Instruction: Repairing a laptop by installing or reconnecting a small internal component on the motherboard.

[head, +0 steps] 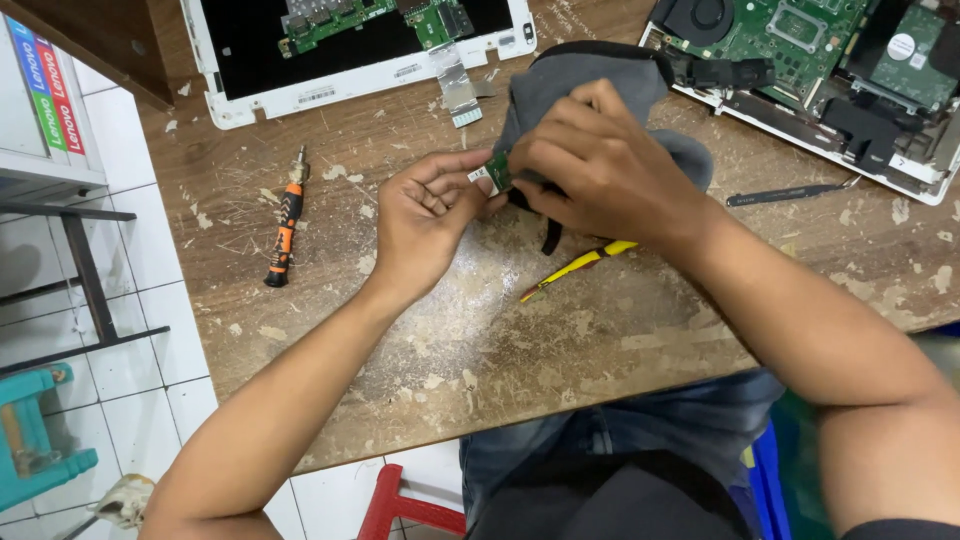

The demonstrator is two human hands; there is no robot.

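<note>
Fingers of both hands: left hand [425,215], right hand [590,165] pinch board | small green circuit board [497,171], white tab

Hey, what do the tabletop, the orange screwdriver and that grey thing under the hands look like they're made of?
Tabletop: looks like wood or wood veneer, its matte brown finish worn and flaking into pale patches.
Orange screwdriver: handle seems orange plastic with black bands, perhaps rubber; its silvery tip looks metal.
Grey thing: apparently soft fabric, matte and folded, with a dark edge.
</note>
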